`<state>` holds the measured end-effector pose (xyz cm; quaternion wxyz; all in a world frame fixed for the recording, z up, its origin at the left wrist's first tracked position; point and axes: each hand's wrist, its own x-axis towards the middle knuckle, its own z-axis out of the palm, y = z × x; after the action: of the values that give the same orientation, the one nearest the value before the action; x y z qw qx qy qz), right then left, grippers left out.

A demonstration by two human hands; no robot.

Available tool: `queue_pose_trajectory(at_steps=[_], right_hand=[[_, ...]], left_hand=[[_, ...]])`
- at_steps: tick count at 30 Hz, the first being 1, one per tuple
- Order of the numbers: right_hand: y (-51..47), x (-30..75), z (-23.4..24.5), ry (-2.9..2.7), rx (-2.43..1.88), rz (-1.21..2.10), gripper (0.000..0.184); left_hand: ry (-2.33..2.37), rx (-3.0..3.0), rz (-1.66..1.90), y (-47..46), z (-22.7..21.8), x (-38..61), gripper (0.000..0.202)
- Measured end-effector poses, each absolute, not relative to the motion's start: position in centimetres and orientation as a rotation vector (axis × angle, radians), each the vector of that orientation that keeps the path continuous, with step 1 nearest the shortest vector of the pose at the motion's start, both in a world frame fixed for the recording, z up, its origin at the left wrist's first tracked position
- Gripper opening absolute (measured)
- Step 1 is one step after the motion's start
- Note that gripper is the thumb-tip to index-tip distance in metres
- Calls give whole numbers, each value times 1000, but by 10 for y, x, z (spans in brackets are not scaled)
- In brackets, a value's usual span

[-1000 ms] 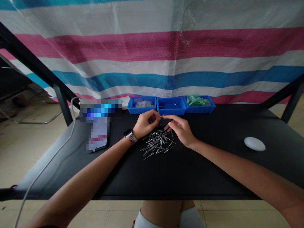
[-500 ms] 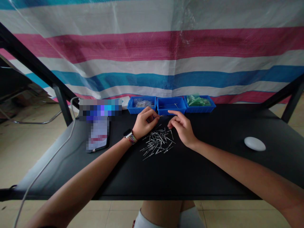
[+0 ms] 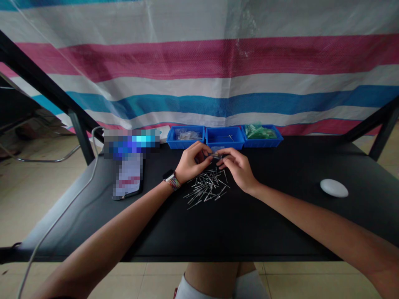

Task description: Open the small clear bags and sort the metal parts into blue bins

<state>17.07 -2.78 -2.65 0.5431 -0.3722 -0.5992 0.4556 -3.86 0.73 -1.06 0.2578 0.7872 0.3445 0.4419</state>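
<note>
Between my two hands is a small clear plastic bag (image 3: 217, 149), with something small and brownish at its lower edge that is too tiny to name. The thumb and fingers of my left hand (image 3: 193, 161) pinch its left side. My right hand (image 3: 238, 167) grips the right side, fingers bent inward. Just below the hands, a loose pile of silver pop rivets (image 3: 205, 187) lies on the black table (image 3: 249, 232). Behind them stands the middle blue bin (image 3: 225, 145), with a few rivets inside.
A left blue bin (image 3: 183, 144) holds clear plastic bags; a right blue bin (image 3: 263, 142) holds green ones. A phone (image 3: 129, 176) lies on the left near a white cable (image 3: 65, 203). A white computer mouse (image 3: 334, 188) rests at the right. Striped sheeting (image 3: 199, 62) hangs behind.
My right hand has moved left and bent its outstretched index finger onto the bag. The clear bag now shows spread between both hands. The rivet pile looks unchanged.
</note>
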Motion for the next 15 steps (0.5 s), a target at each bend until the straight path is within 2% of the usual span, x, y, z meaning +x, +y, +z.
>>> queue_pose_trajectory(at_steps=[11, 13, 15], right_hand=[[-28, 170, -25, -1405, -823, 1104, 24], [-28, 171, -25, -1410, -805, 1096, 23], [-29, 171, -24, -1412, -794, 1100, 20]], left_hand=[[968, 2000, 1082, 11, -15, -37, 42], [969, 2010, 1067, 11, -15, -37, 39], [956, 2018, 1067, 11, -15, -37, 28]])
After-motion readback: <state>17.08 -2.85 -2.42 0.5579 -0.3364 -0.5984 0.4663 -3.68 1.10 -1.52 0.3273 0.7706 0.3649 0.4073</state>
